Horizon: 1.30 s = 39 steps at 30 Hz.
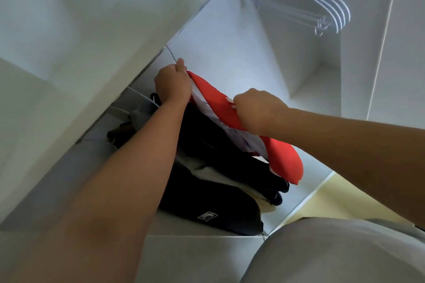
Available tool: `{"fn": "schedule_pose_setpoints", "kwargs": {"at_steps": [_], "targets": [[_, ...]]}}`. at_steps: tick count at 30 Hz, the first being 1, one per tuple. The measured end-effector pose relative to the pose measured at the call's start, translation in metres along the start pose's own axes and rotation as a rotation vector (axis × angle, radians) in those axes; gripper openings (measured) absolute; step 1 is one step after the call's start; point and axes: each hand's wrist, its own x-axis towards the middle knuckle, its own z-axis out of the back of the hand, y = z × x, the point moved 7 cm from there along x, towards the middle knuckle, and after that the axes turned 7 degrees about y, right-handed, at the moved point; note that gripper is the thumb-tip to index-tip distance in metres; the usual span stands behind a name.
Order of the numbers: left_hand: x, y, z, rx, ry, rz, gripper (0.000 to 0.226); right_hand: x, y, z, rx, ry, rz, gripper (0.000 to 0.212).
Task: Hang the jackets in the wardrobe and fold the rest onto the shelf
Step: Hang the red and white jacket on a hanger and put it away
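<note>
While left hand (172, 82) and right hand (257, 110) hold it, red top (284, 161) sits on the stack (213, 161), wardrobe shelf (179, 225).
Left hand: fingers curled round the top's far corner. Stack: dark and pale folded pieces on the shelf, lowest one dark with a small white patch (207, 216). Red top: uppermost, a white layer showing under its edge. Right hand: fingers curled, pinching the top's near edge beside a white mark. Hangers (340, 10): white wire, several bunched together, upper right, well apart from the stack.
</note>
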Motion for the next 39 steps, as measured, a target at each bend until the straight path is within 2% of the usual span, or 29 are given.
{"fn": "schedule_pose_setpoints", "kwargs": {"at_steps": [1, 3, 9, 13, 18, 27, 31, 34, 36, 37, 39], "targets": [[0.002, 0.005, 0.006, 0.020, -0.023, 0.018, 0.052, -0.001, 0.007, 0.000, 0.011, -0.018, 0.015, 0.003], [0.008, 0.015, 0.017, 0.009, -0.068, 0.064, 0.051, -0.002, 0.017, 0.002, 0.044, -0.075, 0.036, 0.011], [0.028, 0.046, 0.027, -0.277, -0.020, 0.216, 0.046, 0.012, 0.044, 0.001, 0.036, -0.099, 0.102, 0.029], [0.034, 0.064, 0.018, -0.477, 0.008, 0.348, 0.041, 0.020, 0.052, 0.001, 0.054, -0.099, 0.096, 0.028], [0.037, 0.084, 0.008, -0.542, 0.058, 0.476, 0.040, 0.023, 0.061, -0.003, 0.106, -0.097, 0.095, 0.031], [0.036, 0.095, -0.017, -0.708, 0.136, 0.536, 0.032, 0.031, 0.055, -0.012, 0.083, -0.075, 0.074, 0.027], [0.036, 0.090, -0.027, -0.675, 0.207, 0.505, 0.018, 0.034, 0.048, -0.021, 0.064, -0.046, 0.044, 0.027], [0.040, 0.086, -0.033, -0.534, 0.279, 0.419, 0.021, 0.034, 0.042, -0.024, 0.044, -0.013, 0.019, 0.029], [0.039, 0.086, -0.034, -0.508, 0.280, 0.388, 0.010, 0.033, 0.038, -0.025, 0.031, 0.017, -0.007, 0.033], [0.038, 0.085, -0.034, -0.464, 0.270, 0.364, 0.008, 0.032, 0.035, -0.024, 0.032, 0.034, -0.019, 0.034], [0.036, 0.079, -0.030, -0.245, 0.248, 0.275, 0.020, 0.029, 0.031, -0.024, 0.047, 0.064, -0.027, 0.041]]}}
